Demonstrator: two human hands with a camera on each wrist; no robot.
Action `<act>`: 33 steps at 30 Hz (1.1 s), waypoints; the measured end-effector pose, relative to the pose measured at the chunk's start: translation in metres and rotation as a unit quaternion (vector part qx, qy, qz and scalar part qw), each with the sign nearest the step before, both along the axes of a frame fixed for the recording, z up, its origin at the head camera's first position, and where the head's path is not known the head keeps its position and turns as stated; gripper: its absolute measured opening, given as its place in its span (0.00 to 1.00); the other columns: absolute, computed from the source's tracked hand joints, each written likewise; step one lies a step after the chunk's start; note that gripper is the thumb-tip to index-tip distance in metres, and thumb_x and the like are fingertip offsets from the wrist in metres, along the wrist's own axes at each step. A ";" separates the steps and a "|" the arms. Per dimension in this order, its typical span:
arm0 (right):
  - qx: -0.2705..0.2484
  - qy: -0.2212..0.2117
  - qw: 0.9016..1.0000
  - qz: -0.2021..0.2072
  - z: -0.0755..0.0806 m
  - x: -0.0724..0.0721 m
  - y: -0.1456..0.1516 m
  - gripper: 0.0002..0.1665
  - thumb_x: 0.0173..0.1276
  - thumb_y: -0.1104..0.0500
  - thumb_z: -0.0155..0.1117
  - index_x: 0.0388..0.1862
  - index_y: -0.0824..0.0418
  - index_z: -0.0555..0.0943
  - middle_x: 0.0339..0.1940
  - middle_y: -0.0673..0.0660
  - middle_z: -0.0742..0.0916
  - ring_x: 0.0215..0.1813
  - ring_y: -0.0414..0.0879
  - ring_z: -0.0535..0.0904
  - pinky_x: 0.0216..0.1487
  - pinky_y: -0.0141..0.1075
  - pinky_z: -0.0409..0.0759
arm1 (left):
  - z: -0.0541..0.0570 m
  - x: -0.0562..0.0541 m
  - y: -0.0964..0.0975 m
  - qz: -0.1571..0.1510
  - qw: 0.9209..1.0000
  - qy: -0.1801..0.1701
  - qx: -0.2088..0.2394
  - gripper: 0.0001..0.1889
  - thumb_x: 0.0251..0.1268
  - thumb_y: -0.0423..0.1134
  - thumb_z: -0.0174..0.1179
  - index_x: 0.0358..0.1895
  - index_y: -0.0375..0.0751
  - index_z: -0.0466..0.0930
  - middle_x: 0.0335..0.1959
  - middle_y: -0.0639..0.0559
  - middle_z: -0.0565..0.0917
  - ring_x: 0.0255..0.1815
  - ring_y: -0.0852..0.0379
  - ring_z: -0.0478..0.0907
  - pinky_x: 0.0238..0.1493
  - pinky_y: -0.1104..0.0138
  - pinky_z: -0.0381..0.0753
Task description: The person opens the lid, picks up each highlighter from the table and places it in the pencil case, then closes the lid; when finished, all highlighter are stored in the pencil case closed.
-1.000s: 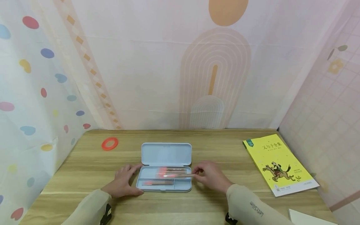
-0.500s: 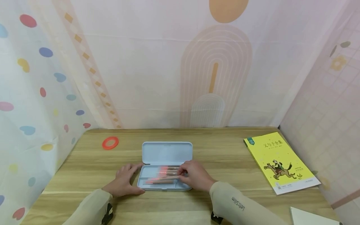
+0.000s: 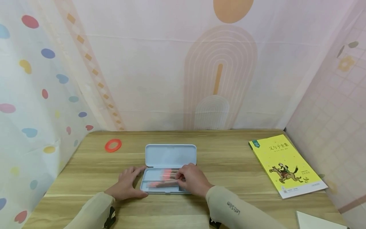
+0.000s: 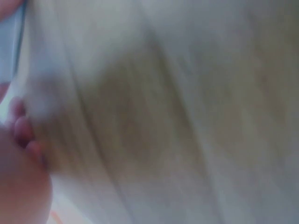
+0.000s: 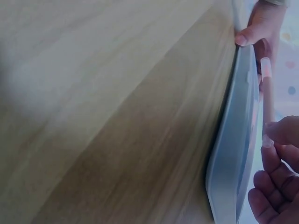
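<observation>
A light blue pencil case (image 3: 170, 156) lies open on the wooden table, hinged lid leaning back. My left hand (image 3: 125, 186) grips its left end, index finger at the back corner and thumb at the front corner. Between thumb and fingertips, my right hand (image 3: 194, 179) pinches a slim brown pencil (image 5: 268, 95) with a clear, pinkish cap on its far end. That pencil is over the front compartment, pointing left. Several similar pencils (image 3: 167, 174) with reddish caps lie in the back compartment, partly hidden by my right hand. The left wrist view shows mostly blurred table.
A red ring (image 3: 113, 140) lies at the back left of the table (image 3: 223, 152). At the right is a yellow book (image 3: 286, 162) with a horse and rider on its cover. A white flat object (image 3: 317, 221) sits at the front right edge.
My right hand has moved left over the pencil case, carrying the pencil from the back compartment's right end to the front compartment. My left hand stays at the case's left end.
</observation>
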State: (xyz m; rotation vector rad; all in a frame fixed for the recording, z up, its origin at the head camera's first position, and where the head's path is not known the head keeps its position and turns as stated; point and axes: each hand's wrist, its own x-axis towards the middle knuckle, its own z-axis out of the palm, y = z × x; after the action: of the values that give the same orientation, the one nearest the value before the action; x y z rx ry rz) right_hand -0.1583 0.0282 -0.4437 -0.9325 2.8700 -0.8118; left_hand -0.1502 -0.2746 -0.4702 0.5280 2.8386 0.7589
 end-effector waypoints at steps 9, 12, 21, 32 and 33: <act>0.019 0.037 0.999 0.018 -0.006 0.003 -0.010 0.04 0.61 0.58 0.69 0.27 0.50 0.86 0.25 0.39 0.83 0.30 0.34 0.67 0.40 0.26 0.66 | -0.002 0.001 -0.001 0.001 1.000 -0.003 -0.001 0.52 0.41 0.61 0.75 0.72 0.44 0.64 0.47 0.51 0.69 0.47 0.53 0.61 0.47 0.59 0.57; 0.017 0.035 0.999 0.021 -0.007 0.005 -0.012 0.03 0.61 0.57 0.70 0.28 0.49 0.86 0.26 0.39 0.83 0.30 0.33 0.67 0.41 0.27 0.67 | -0.002 0.000 -0.001 0.002 1.000 -0.001 0.001 0.52 0.41 0.60 0.75 0.72 0.45 0.64 0.46 0.51 0.69 0.47 0.53 0.61 0.47 0.59 0.57; 0.007 0.011 1.000 0.023 -0.008 0.005 -0.010 0.03 0.61 0.57 0.70 0.29 0.48 0.86 0.30 0.40 0.83 0.34 0.34 0.68 0.43 0.27 0.68 | -0.001 0.000 -0.001 0.003 1.000 0.010 0.001 0.52 0.40 0.61 0.75 0.72 0.44 0.64 0.46 0.51 0.69 0.47 0.53 0.62 0.47 0.58 0.57; -0.058 -0.006 0.998 -0.016 0.012 -0.009 0.023 0.04 0.65 0.61 0.68 0.38 0.59 0.86 0.38 0.50 0.85 0.43 0.44 0.78 0.51 0.39 0.77 | 0.000 0.001 -0.001 0.001 1.000 0.007 0.008 0.52 0.41 0.60 0.75 0.72 0.43 0.64 0.46 0.51 0.69 0.47 0.53 0.61 0.48 0.57 0.57; -0.068 -0.005 0.997 -0.022 0.015 -0.011 0.026 0.04 0.65 0.61 0.68 0.38 0.59 0.86 0.38 0.51 0.86 0.44 0.46 0.79 0.51 0.40 0.77 | 0.000 0.001 -0.001 0.000 1.000 0.007 0.009 0.52 0.41 0.60 0.75 0.72 0.43 0.64 0.46 0.51 0.69 0.47 0.53 0.61 0.48 0.57 0.57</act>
State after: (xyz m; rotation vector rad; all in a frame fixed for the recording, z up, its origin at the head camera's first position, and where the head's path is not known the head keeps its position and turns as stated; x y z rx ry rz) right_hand -0.1695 0.0543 -0.4284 -0.8760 2.8661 -1.0227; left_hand -0.1496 -0.2758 -0.4705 0.5371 2.8480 0.7844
